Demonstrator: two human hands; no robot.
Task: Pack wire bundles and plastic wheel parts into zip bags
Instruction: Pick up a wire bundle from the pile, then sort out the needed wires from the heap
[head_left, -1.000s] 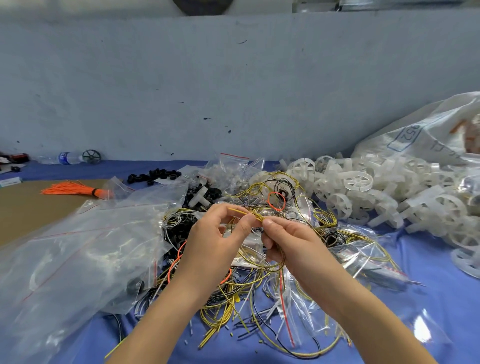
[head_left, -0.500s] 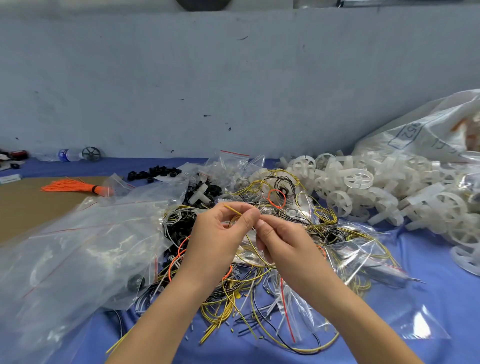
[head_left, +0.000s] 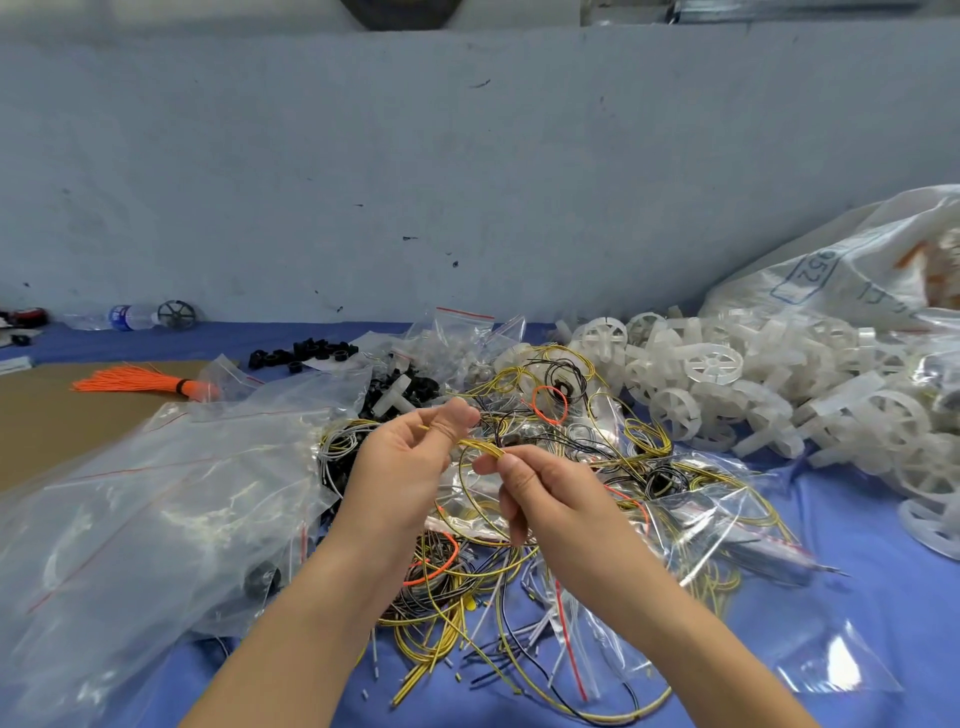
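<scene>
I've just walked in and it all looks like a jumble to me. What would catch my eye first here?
Probably the two hands in the middle: the left hand and right hand both pinch a thin yellow wire above a tangle of wires and clear zip bags. To the right lies a heap of white plastic wheels, and at far left a bright orange bundle.

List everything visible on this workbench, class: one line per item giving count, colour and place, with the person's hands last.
yellow wire: a few strands, yellow, pinched between both hands
loose wires: a tangled heap, yellow, black, orange, centre
zip bags: many, clear, left and centre
plastic wheels: a large pile, white, right
sack: one, white, far right
black parts: a small heap, behind centre
orange bundle: one, far left
bottle: one, clear, lying by the wall
cloth: blue, under everything
left hand: pinches the yellow wire
right hand: pinches the yellow wire
</scene>
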